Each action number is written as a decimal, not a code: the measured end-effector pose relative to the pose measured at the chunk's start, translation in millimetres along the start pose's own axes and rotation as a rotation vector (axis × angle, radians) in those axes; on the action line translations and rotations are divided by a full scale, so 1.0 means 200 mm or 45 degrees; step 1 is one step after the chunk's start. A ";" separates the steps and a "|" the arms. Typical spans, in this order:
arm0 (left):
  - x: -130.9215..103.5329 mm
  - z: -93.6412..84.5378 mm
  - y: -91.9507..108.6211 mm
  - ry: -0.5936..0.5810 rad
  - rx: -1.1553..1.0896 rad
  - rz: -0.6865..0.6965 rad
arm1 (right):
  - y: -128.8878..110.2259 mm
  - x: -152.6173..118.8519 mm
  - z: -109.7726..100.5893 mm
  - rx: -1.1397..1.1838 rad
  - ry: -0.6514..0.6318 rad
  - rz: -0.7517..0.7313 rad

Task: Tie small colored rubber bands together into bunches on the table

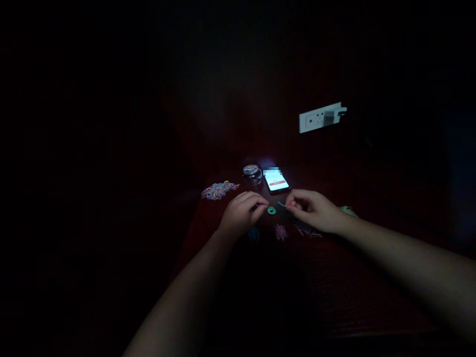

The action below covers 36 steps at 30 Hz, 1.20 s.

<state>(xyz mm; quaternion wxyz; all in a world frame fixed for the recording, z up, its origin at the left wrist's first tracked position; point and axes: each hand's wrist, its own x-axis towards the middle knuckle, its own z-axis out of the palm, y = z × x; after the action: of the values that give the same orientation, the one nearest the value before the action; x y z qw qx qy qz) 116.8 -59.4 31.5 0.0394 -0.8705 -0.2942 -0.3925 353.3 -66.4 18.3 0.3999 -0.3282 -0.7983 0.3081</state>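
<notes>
pale band (281, 204) jutting from the right hand (314, 209) toward the left

the right hand is pinching the pale band, whose free end is pointing into the gap between the hands. a green ring (271, 210) is lying in that gap on the dark table (208, 233), just beside the left hand (243, 210). that hand is holding thumb and forefinger narrowly apart; whether it is gripping anything, i cannot tell. teal (253, 234), pink (280, 232) and lilac piles (308, 231) are lying nearer the wearer. a lit phone (278, 183) and a lidded jar (252, 175) are standing out beyond the hands, and a multicoloured band pile (219, 190) is spreading left of the jar. a white socket panel (314, 120) is showing above.
</notes>
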 end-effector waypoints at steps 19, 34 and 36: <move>-0.21 -0.06 -0.45 -0.285 0.356 -0.981 | 0.04 0.02 -0.06 -0.053 0.034 0.015; -0.16 -0.03 -0.40 -0.342 0.411 -0.971 | -0.05 -0.02 -0.49 -0.651 -0.285 0.241; -0.17 -0.03 -0.40 -0.354 0.420 -0.968 | -0.01 -0.08 -0.56 -0.665 -0.216 0.346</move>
<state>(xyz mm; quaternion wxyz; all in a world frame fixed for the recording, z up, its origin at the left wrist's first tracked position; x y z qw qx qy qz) 52.1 -11.5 -0.4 -0.0092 -0.7270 -0.6550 -0.2060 454.4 -53.6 67.9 0.1893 -0.4968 -0.8299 0.1695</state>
